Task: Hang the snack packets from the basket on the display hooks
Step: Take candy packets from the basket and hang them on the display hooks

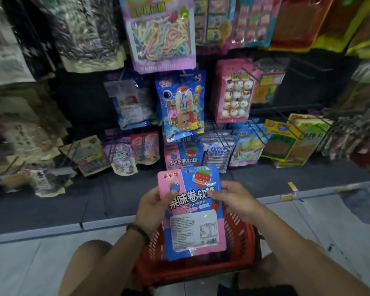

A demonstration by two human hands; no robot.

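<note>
Fingers (pixel 173 192) of both hands clamp pink-and-blue snack packets (pixel 190 197) above the red basket (pixel 241 233).

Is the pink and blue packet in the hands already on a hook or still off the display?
Off. Both the left hand and right hand hold the packet above the red basket, below the hooks.

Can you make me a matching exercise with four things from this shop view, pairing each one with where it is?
Things:
1. pink and blue packet
2. red basket
3. beaded bracelet
4. rainbow strip candy bag

Places:
A. on the left wrist
B. hanging at the top of the display
C. held in both hands
D. on the floor between the knees

Pairs: 1-C, 2-D, 3-A, 4-B
</note>
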